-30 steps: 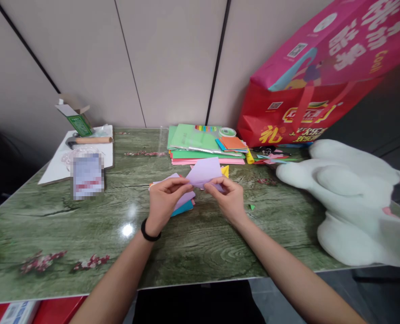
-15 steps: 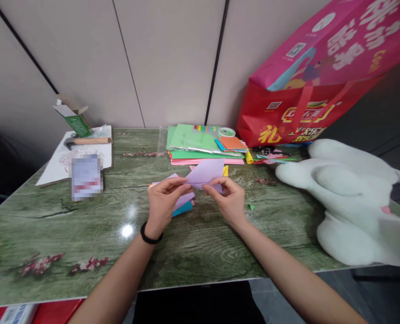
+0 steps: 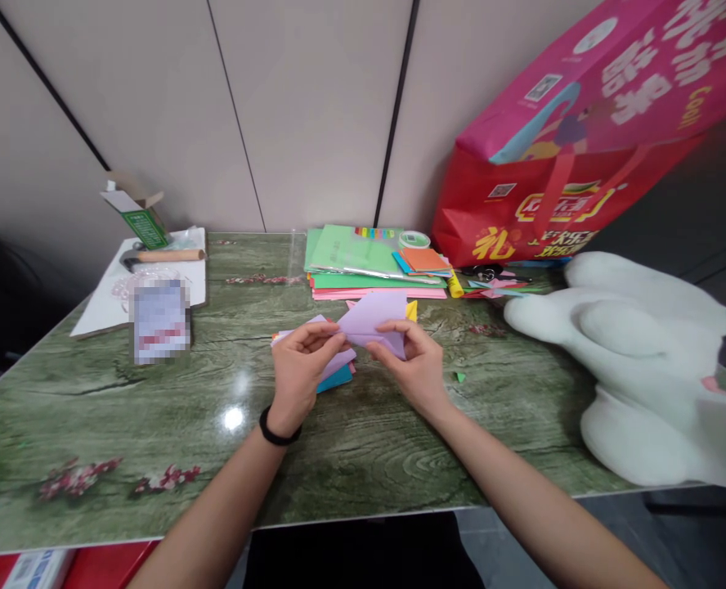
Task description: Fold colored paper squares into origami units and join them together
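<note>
A folded purple paper (image 3: 375, 315) is held up over the middle of the table between both hands. My left hand (image 3: 302, 364) pinches its left corner with thumb and fingers; a black band circles that wrist. On the right side, my right hand (image 3: 413, 364) grips the paper's lower right part between thumb and fingers. Below and behind my left hand lies a small stack of coloured papers, with a blue sheet (image 3: 337, 379) showing at its front. A yellow folded tip (image 3: 411, 311) and a bit of pink stick out behind the held paper.
At the back lie stacked coloured sheets (image 3: 344, 249) and orange squares (image 3: 423, 260). A glue stick (image 3: 454, 284) and scissors are beside them. Red and pink bags (image 3: 498, 213) and a white plush toy (image 3: 638, 360) stand right. A hammer (image 3: 167, 256) and green box (image 3: 145, 227) are left.
My right thumb has shifted slightly left and down on the purple paper, and more of its lower crease shows. The whole view has moved slightly.
</note>
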`<action>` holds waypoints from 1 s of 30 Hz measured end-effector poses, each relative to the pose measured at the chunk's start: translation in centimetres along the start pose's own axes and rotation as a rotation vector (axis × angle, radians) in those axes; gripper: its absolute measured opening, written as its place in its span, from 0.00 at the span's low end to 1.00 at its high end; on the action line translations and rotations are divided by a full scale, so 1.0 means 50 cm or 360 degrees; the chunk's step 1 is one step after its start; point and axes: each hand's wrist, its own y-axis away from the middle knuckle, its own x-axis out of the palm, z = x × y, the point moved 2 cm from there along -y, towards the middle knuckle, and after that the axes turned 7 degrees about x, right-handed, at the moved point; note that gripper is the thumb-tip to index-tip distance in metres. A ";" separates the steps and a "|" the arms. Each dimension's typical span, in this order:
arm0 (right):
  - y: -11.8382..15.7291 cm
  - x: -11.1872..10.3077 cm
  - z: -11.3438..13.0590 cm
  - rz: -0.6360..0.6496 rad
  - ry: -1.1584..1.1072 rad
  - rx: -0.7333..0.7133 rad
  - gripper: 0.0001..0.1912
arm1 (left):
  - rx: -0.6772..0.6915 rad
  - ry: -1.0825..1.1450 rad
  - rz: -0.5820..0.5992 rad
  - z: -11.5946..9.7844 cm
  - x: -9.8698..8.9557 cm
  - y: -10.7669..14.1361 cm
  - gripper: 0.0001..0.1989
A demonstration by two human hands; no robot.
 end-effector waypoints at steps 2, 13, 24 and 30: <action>0.000 0.000 -0.002 -0.0011 0.0032 0.0008 0.11 | -0.0059 0.0010 0.0021 0.000 0.001 0.001 0.12; -0.001 0.001 -0.007 0.0013 0.0054 0.0059 0.11 | -0.0175 -0.0003 0.0081 -0.003 0.008 0.005 0.11; 0.002 0.001 0.004 -0.0011 -0.0009 0.0095 0.13 | -0.0158 0.0036 0.0050 0.002 0.008 0.007 0.15; 0.001 0.002 0.006 -0.0043 -0.0013 0.0110 0.16 | -0.0163 0.0080 0.0068 0.003 0.008 0.007 0.21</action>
